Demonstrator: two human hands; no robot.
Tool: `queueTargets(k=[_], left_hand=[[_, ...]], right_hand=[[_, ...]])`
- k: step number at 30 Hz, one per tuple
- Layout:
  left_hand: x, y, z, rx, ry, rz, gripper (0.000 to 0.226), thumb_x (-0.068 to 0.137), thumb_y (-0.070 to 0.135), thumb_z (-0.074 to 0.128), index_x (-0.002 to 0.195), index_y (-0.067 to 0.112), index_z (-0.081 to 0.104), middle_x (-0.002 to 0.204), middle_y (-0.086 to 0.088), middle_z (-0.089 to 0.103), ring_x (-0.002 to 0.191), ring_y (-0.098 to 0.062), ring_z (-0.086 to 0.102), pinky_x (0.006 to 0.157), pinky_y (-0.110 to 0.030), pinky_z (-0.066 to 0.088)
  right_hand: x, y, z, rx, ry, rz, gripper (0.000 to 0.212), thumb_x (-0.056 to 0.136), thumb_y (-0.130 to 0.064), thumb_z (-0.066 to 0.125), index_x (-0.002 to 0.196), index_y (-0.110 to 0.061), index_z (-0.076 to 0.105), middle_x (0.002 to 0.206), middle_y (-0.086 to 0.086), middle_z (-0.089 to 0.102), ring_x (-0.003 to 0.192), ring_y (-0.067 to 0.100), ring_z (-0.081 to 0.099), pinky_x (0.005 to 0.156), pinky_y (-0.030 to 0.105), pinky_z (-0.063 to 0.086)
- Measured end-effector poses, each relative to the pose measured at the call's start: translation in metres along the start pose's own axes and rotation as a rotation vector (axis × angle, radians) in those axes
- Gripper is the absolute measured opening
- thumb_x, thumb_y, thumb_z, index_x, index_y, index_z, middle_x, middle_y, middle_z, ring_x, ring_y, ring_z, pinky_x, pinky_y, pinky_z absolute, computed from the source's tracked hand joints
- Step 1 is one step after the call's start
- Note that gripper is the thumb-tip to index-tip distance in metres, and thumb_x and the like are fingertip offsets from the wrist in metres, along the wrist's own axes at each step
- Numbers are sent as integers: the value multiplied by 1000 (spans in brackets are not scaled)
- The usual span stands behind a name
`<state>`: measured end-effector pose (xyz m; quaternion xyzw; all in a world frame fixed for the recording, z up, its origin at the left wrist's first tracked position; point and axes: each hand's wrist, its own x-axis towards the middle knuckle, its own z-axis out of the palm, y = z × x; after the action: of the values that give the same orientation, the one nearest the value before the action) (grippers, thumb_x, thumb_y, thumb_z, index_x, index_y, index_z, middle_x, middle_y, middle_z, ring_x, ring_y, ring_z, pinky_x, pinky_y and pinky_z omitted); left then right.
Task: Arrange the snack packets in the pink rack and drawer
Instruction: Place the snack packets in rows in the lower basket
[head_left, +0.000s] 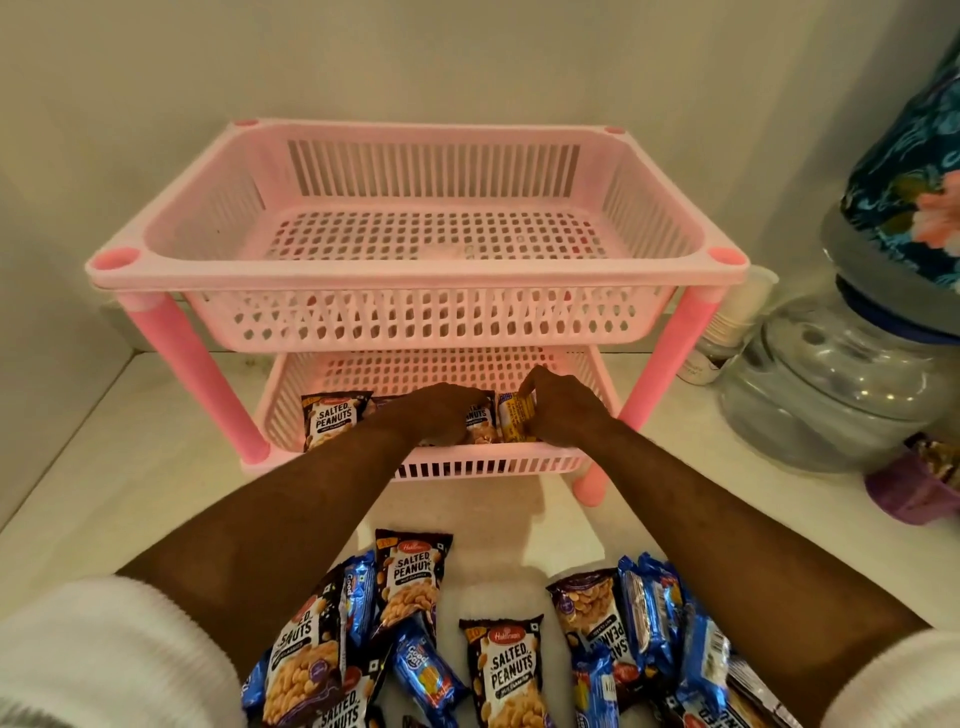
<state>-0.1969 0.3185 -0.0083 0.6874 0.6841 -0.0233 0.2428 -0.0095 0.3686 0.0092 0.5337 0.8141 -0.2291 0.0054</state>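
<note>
While both my hands are down in the lower basket (291, 395) of the pink rack (415, 270), I am partway through the filling — standing packets in a row along its front wall. My left hand (441, 410) lies palm-down over the middle of that row, fingers (480, 402) together and pressing a salted-peanuts packet (480, 423) upright; another salted-peanuts packet (332, 418) stands at the left end, and a dark one between them is mostly hidden under my wrist. My right hand (563, 402) pinches a yellow packet (514, 423) by its top edge, fingers closed on it, setting it just beside the peanuts. What the yellow packet holds I cannot read — the print is too small.

The upper basket (415, 228) holds no packets at all. Most of the stock lies loose on the bench (104, 467) close to me: a heap of salted-peanuts packets (506, 670) mixed with blue biscuit packets (423, 670).

Next, I judge, the yellow packet needs seating so it stands without my grip, the left hand holding the row against toppling. Then one hand should come back to the heap for another packet. The row has room only at its right end, so a second row behind it will soon be wanted.
</note>
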Motion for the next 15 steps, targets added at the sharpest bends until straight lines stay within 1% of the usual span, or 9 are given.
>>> queueTargets(k=[3, 5, 7, 9, 12, 14, 15], left_hand=[[0, 0, -2, -49, -12, -8, 73, 85, 27, 70, 148, 34, 34, 155, 1, 37, 141, -25, 36, 114, -39, 29], [-1, 1, -5, -97, 6, -24, 71, 85, 25, 70, 147, 31, 37, 153, 1, 39, 139, -25, 38, 114, -39, 30], [-4, 5, -8, -120, 47, -22, 61, 88, 24, 67, 144, 28, 44, 150, 0, 44, 135, -24, 43, 112, -37, 33], [-11, 10, -11, -144, 96, -16, 50, 93, 28, 63, 140, 25, 48, 146, 0, 49, 131, -23, 47, 109, -35, 37], [-30, 26, -11, -186, 163, 8, 40, 94, 32, 60, 133, 26, 54, 140, 0, 54, 123, -22, 53, 107, -37, 42], [-45, 38, -5, -194, 221, 15, 37, 94, 34, 58, 131, 26, 57, 134, -1, 58, 115, -22, 56, 100, -38, 47], [-53, 44, 0, -197, 260, 15, 37, 94, 34, 58, 131, 26, 57, 133, -1, 58, 114, -22, 56, 98, -36, 47]], right_hand=[[-4, 1, -1, 9, 7, -13, 50, 77, -30, 79, 117, -23, 50, 111, 6, 66, 96, 23, 64, 72, 34, 50], [-8, 0, -2, 16, 21, -18, 48, 79, -32, 77, 117, -22, 51, 112, 7, 66, 97, 24, 64, 75, 36, 52], [-13, 0, -3, 35, 39, -13, 49, 81, -31, 75, 121, -21, 50, 114, 8, 65, 100, 26, 64, 80, 37, 53], [-21, -1, -4, 78, 76, -6, 51, 82, -27, 74, 127, -21, 50, 118, 9, 65, 104, 27, 63, 81, 35, 51], [-44, -2, -3, 122, 201, -38, 45, 86, -24, 72, 127, -19, 53, 117, 6, 65, 106, 25, 62, 83, 33, 49], [-64, 1, 0, 149, 302, -109, 37, 89, -22, 69, 123, -17, 57, 117, 4, 65, 107, 23, 61, 88, 32, 48], [-76, 4, 2, 179, 350, -153, 33, 89, -20, 69, 121, -15, 60, 116, 4, 66, 107, 22, 61, 90, 33, 49]])
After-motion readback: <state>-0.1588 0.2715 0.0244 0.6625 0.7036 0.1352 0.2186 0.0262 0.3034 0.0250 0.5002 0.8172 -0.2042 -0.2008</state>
